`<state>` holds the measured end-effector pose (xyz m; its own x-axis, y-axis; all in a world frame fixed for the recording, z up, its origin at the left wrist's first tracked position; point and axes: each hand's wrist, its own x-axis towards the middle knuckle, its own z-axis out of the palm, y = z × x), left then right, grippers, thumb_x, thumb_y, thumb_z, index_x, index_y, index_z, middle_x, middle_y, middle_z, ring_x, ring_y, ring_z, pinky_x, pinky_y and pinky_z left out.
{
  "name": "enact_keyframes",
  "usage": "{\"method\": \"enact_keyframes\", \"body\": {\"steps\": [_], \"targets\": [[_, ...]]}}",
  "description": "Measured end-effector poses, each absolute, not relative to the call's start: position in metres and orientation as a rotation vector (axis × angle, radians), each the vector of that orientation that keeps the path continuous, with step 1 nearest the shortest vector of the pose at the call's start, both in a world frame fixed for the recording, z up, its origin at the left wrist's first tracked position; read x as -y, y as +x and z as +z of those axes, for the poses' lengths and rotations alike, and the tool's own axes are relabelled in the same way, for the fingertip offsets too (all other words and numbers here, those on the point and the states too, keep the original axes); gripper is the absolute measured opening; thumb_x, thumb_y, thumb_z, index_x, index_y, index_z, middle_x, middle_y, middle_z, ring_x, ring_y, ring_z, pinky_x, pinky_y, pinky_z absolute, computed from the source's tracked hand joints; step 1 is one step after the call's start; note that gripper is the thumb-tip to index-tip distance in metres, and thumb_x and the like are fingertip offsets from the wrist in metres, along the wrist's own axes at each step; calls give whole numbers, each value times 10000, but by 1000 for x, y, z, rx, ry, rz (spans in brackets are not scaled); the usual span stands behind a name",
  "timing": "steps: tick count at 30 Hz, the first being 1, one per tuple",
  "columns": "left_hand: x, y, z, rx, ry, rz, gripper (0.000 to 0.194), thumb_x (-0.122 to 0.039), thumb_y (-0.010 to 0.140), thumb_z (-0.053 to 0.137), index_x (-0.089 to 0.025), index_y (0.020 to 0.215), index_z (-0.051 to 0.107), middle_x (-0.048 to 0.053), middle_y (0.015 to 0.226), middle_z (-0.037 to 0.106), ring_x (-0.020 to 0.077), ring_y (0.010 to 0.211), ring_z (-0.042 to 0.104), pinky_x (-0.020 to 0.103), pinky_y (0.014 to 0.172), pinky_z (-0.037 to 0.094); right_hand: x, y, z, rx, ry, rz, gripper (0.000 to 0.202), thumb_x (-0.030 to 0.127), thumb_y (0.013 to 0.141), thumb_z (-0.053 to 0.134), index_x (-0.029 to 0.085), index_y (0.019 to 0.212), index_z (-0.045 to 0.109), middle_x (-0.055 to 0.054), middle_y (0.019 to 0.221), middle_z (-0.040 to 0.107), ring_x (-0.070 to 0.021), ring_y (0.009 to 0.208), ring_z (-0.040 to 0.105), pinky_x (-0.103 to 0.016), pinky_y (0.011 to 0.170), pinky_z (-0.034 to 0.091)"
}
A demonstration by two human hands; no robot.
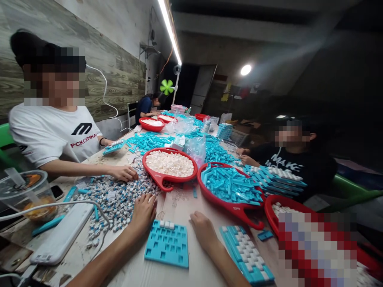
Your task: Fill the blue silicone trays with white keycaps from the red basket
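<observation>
Between my hands, a light-blue plastic tray (174,252) with rows of square holes lies on the table, a few small white caps (166,225) set along its far edge. My left hand (145,211) is at the near right edge of a pile of small grey, white and blue parts (119,203). Its fingers are bent down together, and what they hold, if anything, is hidden. To the right of the tray, my right hand (205,231) rests low over the tabletop, fingers loosely extended and nothing visible in them. Beside its forearm lie blue pieces with white caps (248,253).
Red handled baskets hold white pieces (170,162) and blue strips (229,183). A white power bank (62,235) with a cable and a plastic cup (32,195) stand left. Co-workers sit at left (56,131), right (287,155) and the far end. Stacked blue trays (275,179) stand right.
</observation>
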<state>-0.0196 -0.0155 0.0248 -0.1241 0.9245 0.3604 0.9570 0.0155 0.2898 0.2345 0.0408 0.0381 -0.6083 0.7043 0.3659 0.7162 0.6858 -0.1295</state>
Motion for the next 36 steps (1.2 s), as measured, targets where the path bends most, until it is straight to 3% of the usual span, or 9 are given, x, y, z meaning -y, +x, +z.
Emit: {"method": "enact_keyframes", "body": {"steps": [4,9,12,17,20,23,26,31,36], "targets": [[4,-11,22,2154,-2061,-598,373,-64,857,436,-175,1180,585,126,1290,544,304,1171,442,434,936,332,-21,254,24,2517,-1094,-174,251,-20,835,497,188,829,638,-56,726,636,-206,678,600,-292,569,399],[-11,-11,27,2154,-2046,-513,296,-49,865,401,-143,980,657,131,1103,632,275,1035,531,395,874,357,-6,256,18,2469,-1050,-146,298,12,895,426,188,1004,640,-69,797,660,-217,730,622,-314,612,451],[-15,-15,31,2157,-1979,-584,281,-83,880,399,-153,924,668,117,995,654,273,981,550,397,866,351,-6,259,17,2432,-1046,-77,263,36,898,448,190,984,644,-71,806,661,-218,739,627,-313,619,461],[-14,-22,29,2140,-1980,-732,270,-151,892,424,-164,900,694,119,950,656,285,961,558,411,845,379,-6,258,20,2393,-1063,4,264,81,914,439,199,786,637,-56,758,635,-200,707,616,-303,617,462],[-11,-19,20,2093,-2056,-964,247,-190,883,448,-174,910,693,98,902,632,253,881,578,381,786,433,-2,254,23,2371,-1052,124,218,66,897,457,190,910,636,-59,849,632,-191,788,619,-298,685,491],[-3,-10,11,1994,-2251,-1286,248,-133,849,452,-182,914,686,72,875,610,197,807,598,319,741,479,4,248,29,2412,-1015,190,313,38,857,502,216,1098,590,-68,1011,618,-206,918,595,-327,785,496],[7,2,12,1872,-2440,-1476,239,-107,831,479,-194,899,691,63,882,610,179,818,615,287,747,494,6,245,33,2463,-1049,181,318,33,858,494,236,1084,590,-64,1051,609,-220,947,570,-357,803,485],[23,21,26,1769,-2607,-1517,199,-152,860,499,-201,923,680,58,910,627,170,830,624,263,763,494,4,250,34,2453,-1130,262,226,27,856,492,202,939,609,-49,934,608,-213,900,563,-340,777,474],[31,29,37,1763,-2729,-1336,188,-206,894,484,-206,926,669,55,919,643,163,809,626,237,717,492,4,256,30,2457,-1100,334,304,6,849,477,186,1064,594,-56,971,617,-198,923,570,-317,817,464]]}}
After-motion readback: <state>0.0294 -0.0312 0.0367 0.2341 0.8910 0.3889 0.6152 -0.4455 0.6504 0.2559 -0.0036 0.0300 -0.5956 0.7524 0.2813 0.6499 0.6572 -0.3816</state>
